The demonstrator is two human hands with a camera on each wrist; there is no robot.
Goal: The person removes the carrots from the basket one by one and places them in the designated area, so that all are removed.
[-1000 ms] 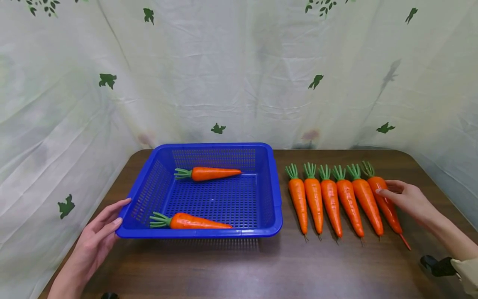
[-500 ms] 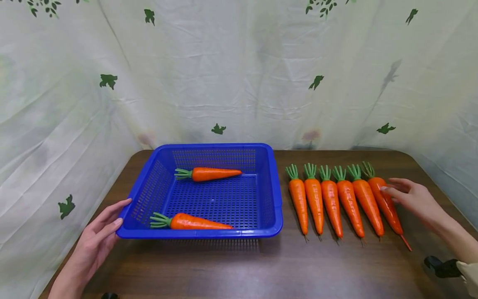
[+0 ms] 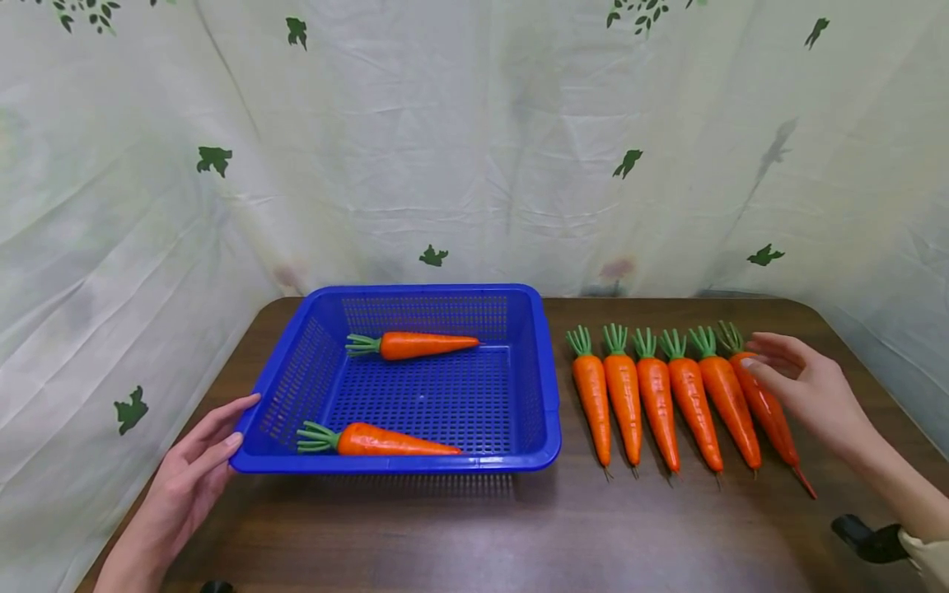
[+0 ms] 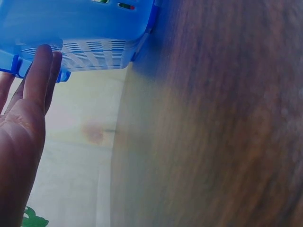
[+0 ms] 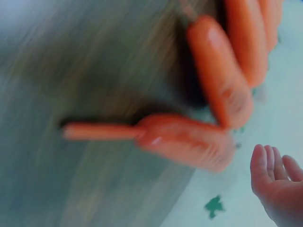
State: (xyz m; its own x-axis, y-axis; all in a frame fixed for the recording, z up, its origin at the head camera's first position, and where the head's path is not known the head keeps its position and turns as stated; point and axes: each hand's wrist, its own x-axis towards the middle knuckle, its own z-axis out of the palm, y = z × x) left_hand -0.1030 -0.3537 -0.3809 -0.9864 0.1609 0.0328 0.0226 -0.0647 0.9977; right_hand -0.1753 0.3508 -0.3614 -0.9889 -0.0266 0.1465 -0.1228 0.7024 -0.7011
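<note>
Six green-topped orange carrots (image 3: 657, 408) lie side by side right of the blue basket (image 3: 400, 464); two carrots (image 3: 393, 440) lie inside.

My feed shows a bare right hand (image 3: 811, 395), a cream sleeve (image 3: 927, 562) behind it, and a black, rounded mount (image 3: 866, 539) beside the cuff; near the left forearm (image 3: 137, 553), a black tip (image 3: 217, 587) shows.

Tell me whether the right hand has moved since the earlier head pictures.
Yes. The right hand has moved up the head picture, toward the green top of the rightmost carrot, which lies where it did.
</note>
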